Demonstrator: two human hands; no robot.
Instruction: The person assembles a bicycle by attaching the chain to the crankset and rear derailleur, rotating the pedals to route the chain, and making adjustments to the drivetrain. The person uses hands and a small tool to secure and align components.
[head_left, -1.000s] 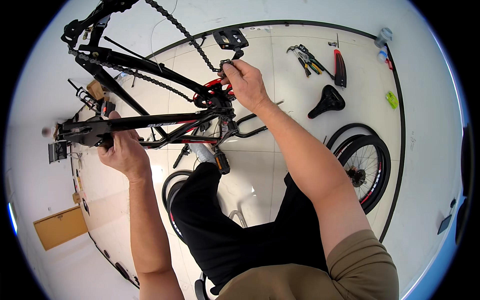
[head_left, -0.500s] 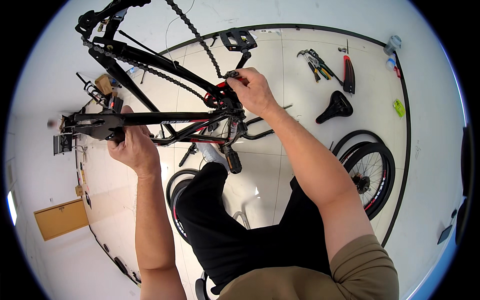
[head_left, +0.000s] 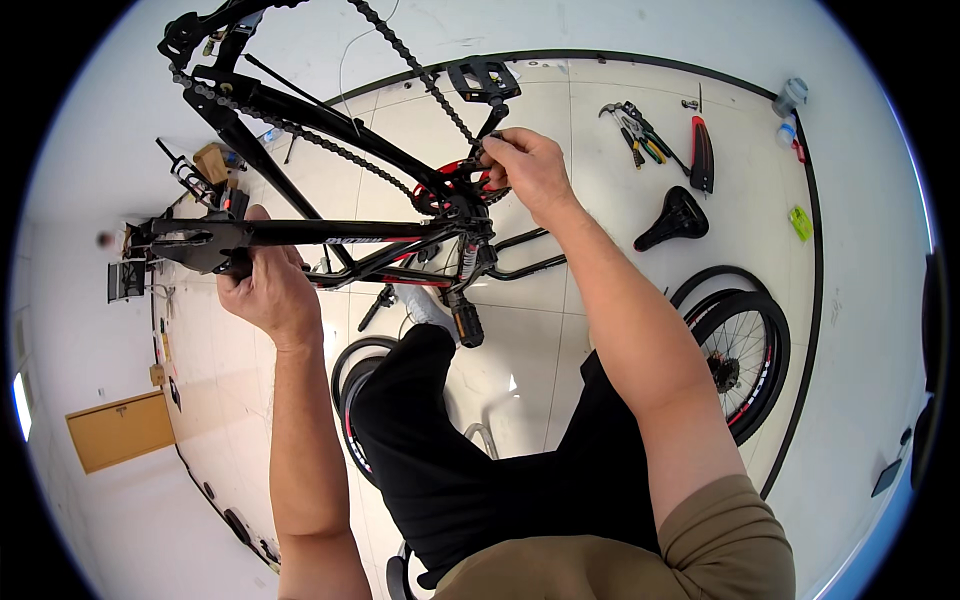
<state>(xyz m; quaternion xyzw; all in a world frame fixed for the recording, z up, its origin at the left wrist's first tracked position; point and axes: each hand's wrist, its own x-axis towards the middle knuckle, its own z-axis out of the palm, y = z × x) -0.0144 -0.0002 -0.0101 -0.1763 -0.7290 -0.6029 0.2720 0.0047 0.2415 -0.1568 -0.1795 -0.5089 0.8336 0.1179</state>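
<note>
A black bicycle frame (head_left: 290,232) with red trim fills the upper left, no wheels fitted on the part I see. My left hand (head_left: 268,288) is wrapped around the frame's end near a flat black plate (head_left: 205,246). My right hand (head_left: 530,172) pinches the bike chain (head_left: 432,92) at the upper edge of the red chainring (head_left: 428,192). From there one run of chain climbs away toward the top; another slopes from the frame's far left end down to the chainring. Two black pedals, the far one (head_left: 482,80) and the near one (head_left: 466,322), stick out on their cranks.
On the tiled floor to the right lie a hammer and pliers (head_left: 635,135), a black-and-red mudguard (head_left: 702,155) and a saddle (head_left: 672,218). Bicycle wheels (head_left: 745,360) rest at the right, and another (head_left: 350,400) by my leg. Bottles (head_left: 790,95) stand by the wall.
My right hand has moved slightly right with the chain, whose upper run has shifted the same way and now meets the chainring's top edge. My left hand keeps its hold.
</note>
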